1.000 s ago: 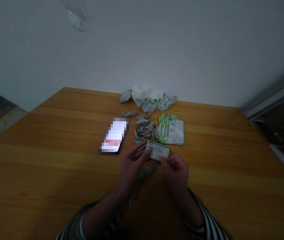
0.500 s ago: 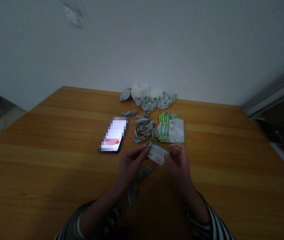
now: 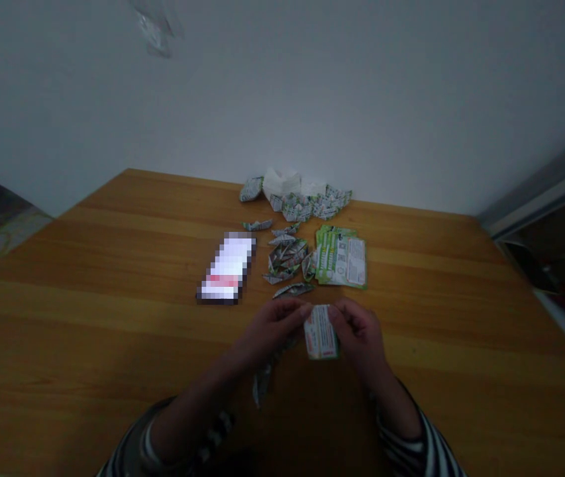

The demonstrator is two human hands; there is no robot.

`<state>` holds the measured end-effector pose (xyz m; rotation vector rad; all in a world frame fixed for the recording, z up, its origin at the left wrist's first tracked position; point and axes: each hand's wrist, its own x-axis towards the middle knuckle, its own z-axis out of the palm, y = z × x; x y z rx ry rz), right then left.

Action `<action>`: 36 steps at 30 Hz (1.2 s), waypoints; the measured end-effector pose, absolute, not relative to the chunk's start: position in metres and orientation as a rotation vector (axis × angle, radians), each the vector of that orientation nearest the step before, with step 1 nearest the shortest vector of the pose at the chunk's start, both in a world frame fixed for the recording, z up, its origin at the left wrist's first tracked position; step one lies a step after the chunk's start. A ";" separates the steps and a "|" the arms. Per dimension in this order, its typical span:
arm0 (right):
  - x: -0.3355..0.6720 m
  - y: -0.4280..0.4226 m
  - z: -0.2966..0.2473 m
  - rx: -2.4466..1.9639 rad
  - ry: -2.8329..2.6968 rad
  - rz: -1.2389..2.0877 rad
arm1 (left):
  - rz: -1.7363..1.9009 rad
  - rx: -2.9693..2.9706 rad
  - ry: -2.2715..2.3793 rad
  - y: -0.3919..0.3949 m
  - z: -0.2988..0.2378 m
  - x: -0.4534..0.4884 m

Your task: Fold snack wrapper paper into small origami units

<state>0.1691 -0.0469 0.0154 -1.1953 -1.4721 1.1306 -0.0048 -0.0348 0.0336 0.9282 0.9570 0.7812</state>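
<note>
A small printed card (image 3: 321,334), white with green edges, hangs upright between my two hands over the near middle of the table. My left hand (image 3: 275,328) pinches its upper left corner between thumb and fingers. At the upper right corner, my right hand (image 3: 361,334) has its thumb on the card's face and its fingers curled behind. Just beyond the hands lies a narrow folded paper piece (image 3: 293,289). Another folded strip (image 3: 262,384) rests below my left wrist, partly covered by that hand. Behind my right hand sits a stack of green and white cards (image 3: 344,258).
A phone (image 3: 226,268) with a lit, blurred screen lies left of several folded paper pieces (image 3: 287,257). Farther back, by the wall, are more folded paper shapes (image 3: 298,207) and crumpled white tissue (image 3: 281,182). All rest on a wooden table (image 3: 113,265).
The card has turned from slanted to upright and come slightly nearer. Both hands have shifted with it, keeping hold. The folded piece beyond them now shows more fully.
</note>
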 end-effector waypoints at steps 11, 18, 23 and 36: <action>0.145 -0.057 0.003 -1.253 -1.155 0.968 | 0.854 1.150 1.090 -0.040 0.021 0.002; 0.144 -0.058 0.000 -1.230 -1.128 0.953 | 0.837 1.369 1.220 -0.041 0.020 -0.001; 0.155 -0.050 0.003 -1.176 -1.295 1.112 | 0.802 1.458 1.200 -0.034 0.025 -0.012; 0.150 -0.057 0.012 -0.953 -1.326 1.406 | 1.069 1.355 1.451 -0.028 0.029 -0.017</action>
